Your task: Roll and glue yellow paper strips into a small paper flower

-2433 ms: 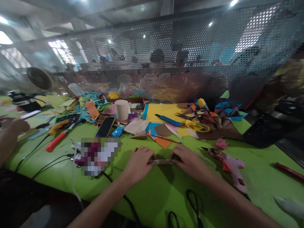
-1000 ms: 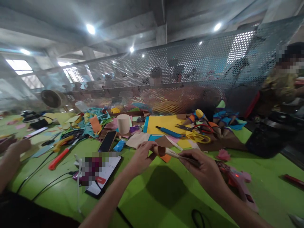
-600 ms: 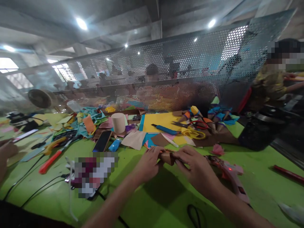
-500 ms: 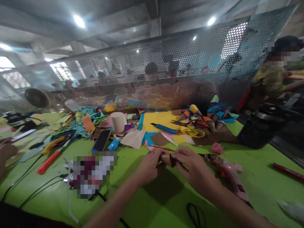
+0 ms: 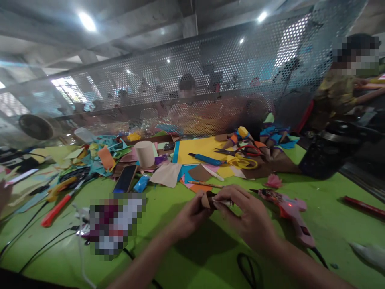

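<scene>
step, by appearance: working a pale roll (image 5: 228,202) at the mouth of curled brown paper (image 5: 205,201); next move calls for steady alignment. left hand (image 5: 192,212): pinching the paper, above the green table (image 5: 195,275). right hand (image 5: 245,210): gripping the roll. paper's mouth: rightward. roll's long axis: roughly left-right.

This looks like a shared craft workshop: coloured paper scraps (image 5: 104,160) crowd the far part of a green tabletop (image 5: 156,204), with scissors (image 5: 236,152) and a blue cutter (image 5: 206,159) among them, and a pink glue gun (image 5: 296,218) lies toward the right edge. Past the far edge stands a perforated metal screen (image 5: 144,96); bare concrete (image 5: 135,24) forms the ceiling.
</scene>
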{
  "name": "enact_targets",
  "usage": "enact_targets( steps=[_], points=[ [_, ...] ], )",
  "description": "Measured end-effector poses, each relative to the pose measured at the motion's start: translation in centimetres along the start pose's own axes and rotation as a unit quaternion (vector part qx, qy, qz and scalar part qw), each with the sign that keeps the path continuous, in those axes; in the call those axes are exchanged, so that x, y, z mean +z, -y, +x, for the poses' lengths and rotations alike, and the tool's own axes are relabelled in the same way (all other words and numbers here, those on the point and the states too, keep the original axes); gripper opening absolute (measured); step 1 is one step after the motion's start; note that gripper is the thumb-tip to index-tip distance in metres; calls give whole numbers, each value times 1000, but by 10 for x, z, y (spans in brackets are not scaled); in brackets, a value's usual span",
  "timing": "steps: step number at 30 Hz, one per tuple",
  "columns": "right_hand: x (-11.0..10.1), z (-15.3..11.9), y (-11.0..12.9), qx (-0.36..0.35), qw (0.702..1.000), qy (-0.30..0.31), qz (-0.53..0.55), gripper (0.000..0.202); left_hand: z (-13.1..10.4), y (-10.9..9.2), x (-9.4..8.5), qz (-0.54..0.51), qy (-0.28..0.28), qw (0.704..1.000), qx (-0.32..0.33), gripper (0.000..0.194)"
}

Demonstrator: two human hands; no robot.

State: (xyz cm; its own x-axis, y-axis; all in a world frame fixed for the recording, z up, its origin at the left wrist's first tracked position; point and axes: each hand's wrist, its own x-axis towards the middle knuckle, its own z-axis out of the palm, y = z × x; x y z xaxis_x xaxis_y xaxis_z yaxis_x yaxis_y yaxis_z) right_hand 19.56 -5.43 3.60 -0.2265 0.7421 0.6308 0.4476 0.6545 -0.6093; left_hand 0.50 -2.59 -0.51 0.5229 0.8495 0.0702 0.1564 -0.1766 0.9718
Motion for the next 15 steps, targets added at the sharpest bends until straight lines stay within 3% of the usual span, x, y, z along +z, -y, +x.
enact_targets(
  steps=[3, 9, 15],
  points=[
    [-1, 1, 0, -30, 1000, 1, 4, 13, 0, 2, -2, -25, -1, 1000, -4, 24],
    [-2, 5, 1, 55, 998, 17, 0, 7, -2, 0, -1, -24, 35, 999, -11, 13],
    [-3, 4, 3, -55, 992, 22, -115, 12, -1, 2, -2, 34, 17, 999, -4, 10]
  ],
)
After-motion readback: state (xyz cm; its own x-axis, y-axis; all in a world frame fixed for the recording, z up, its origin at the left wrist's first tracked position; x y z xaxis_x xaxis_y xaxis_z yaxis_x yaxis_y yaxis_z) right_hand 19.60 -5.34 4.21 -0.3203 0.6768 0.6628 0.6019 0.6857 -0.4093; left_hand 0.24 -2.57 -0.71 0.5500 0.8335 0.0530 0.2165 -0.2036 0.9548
